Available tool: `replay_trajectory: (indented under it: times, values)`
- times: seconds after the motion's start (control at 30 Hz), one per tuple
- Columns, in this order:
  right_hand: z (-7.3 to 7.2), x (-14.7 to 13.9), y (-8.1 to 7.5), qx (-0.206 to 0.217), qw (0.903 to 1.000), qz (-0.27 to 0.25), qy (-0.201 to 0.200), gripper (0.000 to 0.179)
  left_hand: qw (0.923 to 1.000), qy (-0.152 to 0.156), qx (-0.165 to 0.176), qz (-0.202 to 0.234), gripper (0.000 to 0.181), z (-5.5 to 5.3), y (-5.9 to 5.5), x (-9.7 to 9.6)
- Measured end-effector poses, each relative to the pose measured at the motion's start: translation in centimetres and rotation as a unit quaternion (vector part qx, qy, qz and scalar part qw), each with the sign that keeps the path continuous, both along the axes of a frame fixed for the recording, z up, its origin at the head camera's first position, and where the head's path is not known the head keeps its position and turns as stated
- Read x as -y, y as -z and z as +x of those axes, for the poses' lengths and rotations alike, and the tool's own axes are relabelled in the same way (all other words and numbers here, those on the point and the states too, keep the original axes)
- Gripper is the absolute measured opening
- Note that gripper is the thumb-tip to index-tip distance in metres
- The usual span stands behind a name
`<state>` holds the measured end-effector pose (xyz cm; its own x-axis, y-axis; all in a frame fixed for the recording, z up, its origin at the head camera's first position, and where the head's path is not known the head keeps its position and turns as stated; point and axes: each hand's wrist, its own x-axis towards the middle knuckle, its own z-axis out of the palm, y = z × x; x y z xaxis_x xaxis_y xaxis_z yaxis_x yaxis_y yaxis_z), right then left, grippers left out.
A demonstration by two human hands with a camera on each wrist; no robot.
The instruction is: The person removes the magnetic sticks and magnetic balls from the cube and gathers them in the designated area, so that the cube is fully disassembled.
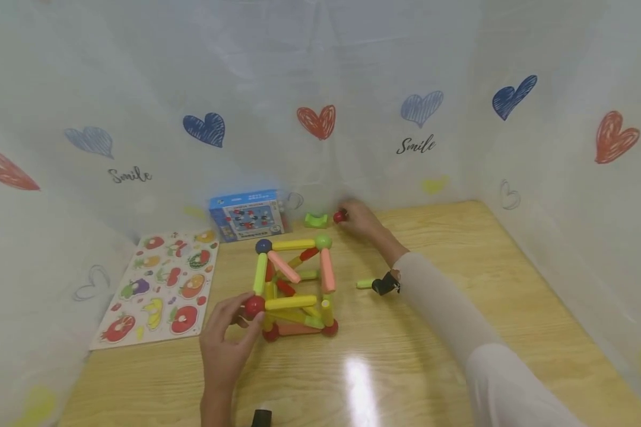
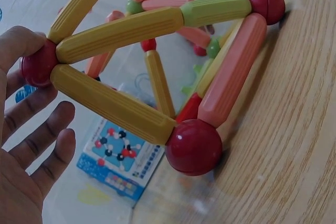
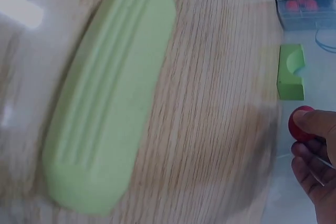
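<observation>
A cube-like frame of coloured magnetic rods and balls stands on the table, with a yellow rod (image 1: 291,302) along its near top edge. At its near left top corner, my left hand (image 1: 227,338) pinches a red ball (image 1: 255,305) between thumb and fingers; the left wrist view shows yellow rods (image 2: 118,103) meeting at that ball. Far back on the table, my right hand (image 1: 360,218) pinches another red ball (image 3: 300,124) between thumb and fingertips. Just left of it sits a green notched block (image 1: 316,220). A loose light green rod (image 3: 110,98) lies below the right wrist.
A blue toy box (image 1: 248,214) stands at the back by the curtain. To the left lies a fruit picture board (image 1: 157,284). A white curtain (image 1: 320,166) printed with hearts encloses the wooden table (image 1: 459,379) at the back and sides.
</observation>
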<state>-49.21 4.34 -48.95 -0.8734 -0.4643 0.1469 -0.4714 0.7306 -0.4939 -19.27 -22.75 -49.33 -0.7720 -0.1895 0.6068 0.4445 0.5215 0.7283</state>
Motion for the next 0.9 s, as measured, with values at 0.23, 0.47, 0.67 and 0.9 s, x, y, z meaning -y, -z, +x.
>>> replay_trajectory:
  times: [0.23, 0.47, 0.67, 0.9]
  values:
    - [-0.3, 0.7, 0.5, -0.018, 0.9998, 0.009, -0.009, 0.017, 1.0, -0.001, -0.002, -0.001, 0.045, 0.4, 0.0, -0.1]
    - [-0.5, 0.6, 0.7, -0.01, 0.9996, 0.026, 0.003, 0.019, 0.9996, -0.002, -0.026, -0.012, 0.05, 0.0, -0.1, -0.2]
    - [0.2, 0.2, -0.2, -0.004, 0.9996, 0.024, 0.01, 0.036, 0.9987, 0.003, -0.049, -0.016, 0.052, -0.2, -0.3, -0.1]
    - [3.1, -1.3, -2.0, -0.005, 0.9994, -0.025, -0.022, 0.032, 0.9991, 0.005, -0.04, -0.01, 0.05, -0.1, -0.4, -0.2]
